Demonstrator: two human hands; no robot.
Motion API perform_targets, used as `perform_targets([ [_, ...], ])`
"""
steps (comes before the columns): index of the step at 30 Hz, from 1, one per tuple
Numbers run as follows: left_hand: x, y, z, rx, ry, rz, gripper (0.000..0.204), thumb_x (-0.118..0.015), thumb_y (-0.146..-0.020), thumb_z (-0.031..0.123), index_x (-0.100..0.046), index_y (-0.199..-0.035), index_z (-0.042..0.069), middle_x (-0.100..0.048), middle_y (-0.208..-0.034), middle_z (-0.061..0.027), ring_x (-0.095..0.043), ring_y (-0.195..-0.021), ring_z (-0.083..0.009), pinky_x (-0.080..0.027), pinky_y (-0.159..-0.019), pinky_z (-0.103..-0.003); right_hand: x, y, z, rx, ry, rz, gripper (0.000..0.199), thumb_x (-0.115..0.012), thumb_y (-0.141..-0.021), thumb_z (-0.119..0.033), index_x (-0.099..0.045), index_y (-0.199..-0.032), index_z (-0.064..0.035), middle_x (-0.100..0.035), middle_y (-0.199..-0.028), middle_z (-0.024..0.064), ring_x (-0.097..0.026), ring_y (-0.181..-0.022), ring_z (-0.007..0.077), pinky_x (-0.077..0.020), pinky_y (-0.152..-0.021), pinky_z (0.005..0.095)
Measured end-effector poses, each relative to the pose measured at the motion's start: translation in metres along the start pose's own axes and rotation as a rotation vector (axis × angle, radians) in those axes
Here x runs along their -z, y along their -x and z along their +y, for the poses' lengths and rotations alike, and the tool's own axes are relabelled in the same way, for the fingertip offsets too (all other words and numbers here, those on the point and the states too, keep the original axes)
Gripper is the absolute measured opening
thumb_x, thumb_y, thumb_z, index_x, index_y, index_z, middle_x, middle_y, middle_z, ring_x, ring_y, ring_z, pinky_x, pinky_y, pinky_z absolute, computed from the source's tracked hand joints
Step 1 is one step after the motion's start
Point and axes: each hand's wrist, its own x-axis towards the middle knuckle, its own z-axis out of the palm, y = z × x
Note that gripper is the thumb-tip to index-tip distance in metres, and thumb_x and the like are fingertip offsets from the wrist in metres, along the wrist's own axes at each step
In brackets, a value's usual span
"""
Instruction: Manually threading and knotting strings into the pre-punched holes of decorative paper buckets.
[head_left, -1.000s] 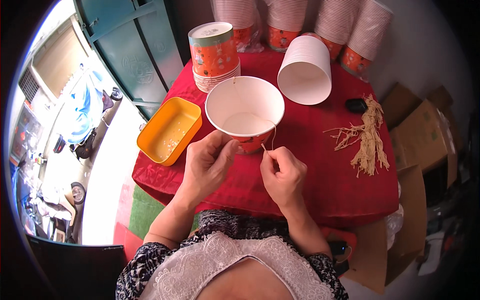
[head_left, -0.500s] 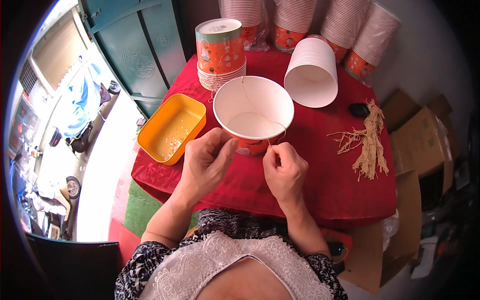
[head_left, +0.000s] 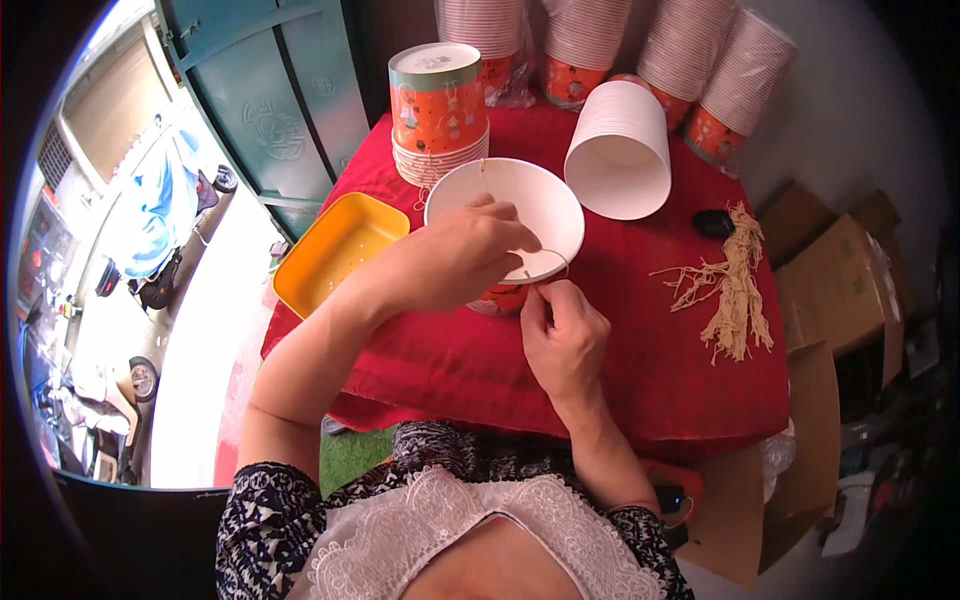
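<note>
I am watching the right hand nearest to me, resting over the red tablecloth, its fingertips pinching a thin pale string right at the near rim of the white paper bowl. The left hand is reaching in just beyond it, lying across the bowl's near edge, thumb and forefinger closing on the same string where it is crossing the rim. The bowl is sitting upright in the middle of the table, touching both hands. To the left of it an empty orange tray is overhanging the table's edge. To the right, well apart from the hands, a bundle of pale strings is lying loose on the cloth, with a small black object just behind it. Further back a stack of orange-patterned bowls is standing upside down, a white stack is lying on its side, and tall sleeves of cups are leaning against the wall.
</note>
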Motion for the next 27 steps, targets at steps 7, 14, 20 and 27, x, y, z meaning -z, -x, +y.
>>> perform_targets([
  [7, -0.005, -0.026, -0.011, 0.098, 0.177, -0.408, 0.023, -0.054, -0.089, 0.016, -0.066, -0.087, -0.004, -0.065, -0.076, -0.0199, -0.063, -0.074, -0.0352, -0.048, -0.073, -0.042, 0.002, -0.001, 0.002, 0.014, 0.060, -0.015, 0.014, -0.068, -0.080, -0.001, -0.055, -0.078, -0.0040, -0.059, -0.070, 0.0123, -0.062, -0.061, 0.0317, -0.0500, -0.053, 0.0409],
  [14, -0.005, -0.018, -0.007, 0.135, 0.127, -0.399, 0.021, -0.056, -0.091, 0.017, -0.064, -0.087, -0.001, -0.064, -0.078, -0.0170, -0.062, -0.074, -0.0299, -0.048, -0.071, -0.039, 0.037, -0.010, -0.001, -0.089, 0.083, -0.227, 0.018, -0.071, -0.083, -0.011, -0.057, -0.094, -0.0047, -0.065, -0.077, 0.0136, -0.066, -0.066, 0.0320, -0.0527, -0.056, 0.0409],
  [20, -0.015, 0.007, 0.011, 0.164, 0.086, -0.289, 0.017, -0.054, -0.092, 0.013, -0.058, -0.088, -0.002, -0.062, -0.080, -0.0203, -0.061, -0.078, -0.0362, -0.046, -0.072, -0.043, 0.080, -0.034, 0.003, 0.300, 0.211, -0.430, 0.033, -0.073, -0.079, -0.010, -0.062, -0.110, -0.0075, -0.056, -0.067, 0.0080, -0.064, -0.058, 0.0252, -0.0513, -0.050, 0.0359],
  [27, -0.037, 0.023, 0.033, 0.034, -0.086, -0.206, 0.015, -0.056, -0.086, 0.012, -0.057, -0.083, -0.003, -0.064, -0.074, -0.0226, -0.064, -0.074, -0.0391, -0.051, -0.072, -0.048, 0.075, -0.040, 0.016, 0.635, 0.322, -0.565, 0.007, -0.063, -0.081, -0.012, -0.060, -0.077, -0.0081, -0.052, -0.057, 0.0028, -0.060, -0.050, 0.0170, -0.0469, -0.042, 0.0307],
])
